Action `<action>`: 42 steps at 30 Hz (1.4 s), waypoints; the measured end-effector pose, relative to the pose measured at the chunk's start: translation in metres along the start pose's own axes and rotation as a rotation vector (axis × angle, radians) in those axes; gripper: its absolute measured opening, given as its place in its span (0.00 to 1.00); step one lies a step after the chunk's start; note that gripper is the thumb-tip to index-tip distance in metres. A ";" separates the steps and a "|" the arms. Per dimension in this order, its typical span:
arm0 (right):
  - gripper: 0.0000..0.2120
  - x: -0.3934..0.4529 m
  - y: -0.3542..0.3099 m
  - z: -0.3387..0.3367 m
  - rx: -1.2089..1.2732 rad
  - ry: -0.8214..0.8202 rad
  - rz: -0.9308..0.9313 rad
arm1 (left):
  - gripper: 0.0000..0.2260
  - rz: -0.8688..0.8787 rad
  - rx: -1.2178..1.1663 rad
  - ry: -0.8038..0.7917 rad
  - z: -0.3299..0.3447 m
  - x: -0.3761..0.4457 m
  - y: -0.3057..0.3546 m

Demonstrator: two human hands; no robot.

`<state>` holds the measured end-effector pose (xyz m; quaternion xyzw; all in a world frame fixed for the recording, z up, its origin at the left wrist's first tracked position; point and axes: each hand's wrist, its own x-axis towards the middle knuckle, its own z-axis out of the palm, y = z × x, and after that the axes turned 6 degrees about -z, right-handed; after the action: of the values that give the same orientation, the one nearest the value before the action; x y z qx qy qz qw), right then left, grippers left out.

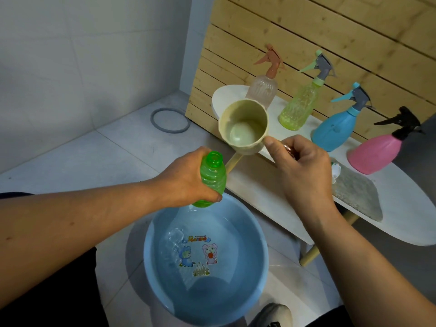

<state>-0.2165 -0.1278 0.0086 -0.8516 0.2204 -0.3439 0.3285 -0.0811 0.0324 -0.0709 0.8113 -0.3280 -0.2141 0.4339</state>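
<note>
Off counter (405, 204) near edge: left hand (186, 178) fingers clamped round uncapped green bottle (213, 177), above basin (258, 241).
Right hand (304, 171): fingers curled on cream scoop (243, 128) handle, counter's left end.

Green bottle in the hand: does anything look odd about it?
Yes. The green bottle, gripped by the left hand over the basin, has a bare open neck, while the four bottles on the table all wear trigger sprayers. The right hand holds a scoop.

Green bottle (213, 177), beige scoop (243, 128), blue basin (236, 286) below
</note>
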 end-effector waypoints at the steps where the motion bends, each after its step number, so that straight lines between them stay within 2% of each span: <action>1: 0.21 0.002 0.004 0.002 0.062 -0.004 0.095 | 0.35 -0.004 -0.013 -0.002 0.000 0.000 0.000; 4: 0.19 0.012 0.025 0.015 0.119 -0.070 0.340 | 0.34 -0.007 -0.047 -0.015 -0.001 0.001 0.003; 8: 0.13 0.012 0.078 0.042 0.094 -0.327 0.655 | 0.33 -0.019 -0.101 -0.034 0.006 0.002 0.004; 11: 0.14 -0.008 0.127 0.067 -0.021 -0.516 0.705 | 0.33 -0.018 -0.124 -0.052 0.011 0.005 0.004; 15: 0.12 -0.049 0.190 0.096 -0.401 -0.776 0.589 | 0.34 -0.028 -0.104 -0.043 0.017 0.009 0.002; 19: 0.12 -0.091 0.233 0.112 -0.775 -0.899 0.440 | 0.35 -0.055 -0.077 -0.021 0.020 0.014 -0.004; 23: 0.12 -0.114 0.245 0.124 -0.943 -1.055 0.239 | 0.35 -0.085 -0.037 -0.015 0.023 0.019 -0.007; 26: 0.11 -0.127 0.247 0.139 -0.966 -1.126 0.121 | 0.35 -0.100 -0.009 0.002 0.024 0.023 -0.007; 28: 0.12 -0.131 0.246 0.147 -0.851 -1.106 0.202 | 0.35 -0.112 -0.005 0.003 0.025 0.026 -0.007; 31: 0.13 -0.127 0.242 0.151 -0.554 -0.992 0.431 | 0.35 -0.121 -0.007 0.002 0.024 0.027 -0.006; 36: 0.14 -0.107 0.226 0.135 0.002 -0.680 0.825 | 0.35 -0.114 -0.002 0.000 0.021 0.024 -0.006; 39: 0.10 -0.092 0.205 0.118 0.147 -0.574 0.907 | 0.35 -0.109 0.010 0.005 0.017 0.019 -0.008; 42: 0.12 -0.073 0.176 0.096 0.184 -0.483 0.845 | 0.35 -0.106 -0.003 0.013 0.010 0.014 -0.010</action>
<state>-0.2215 -0.1654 -0.2012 -0.7106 0.4327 0.0085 0.5548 -0.0748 0.0209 -0.0852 0.8283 -0.2815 -0.2318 0.4252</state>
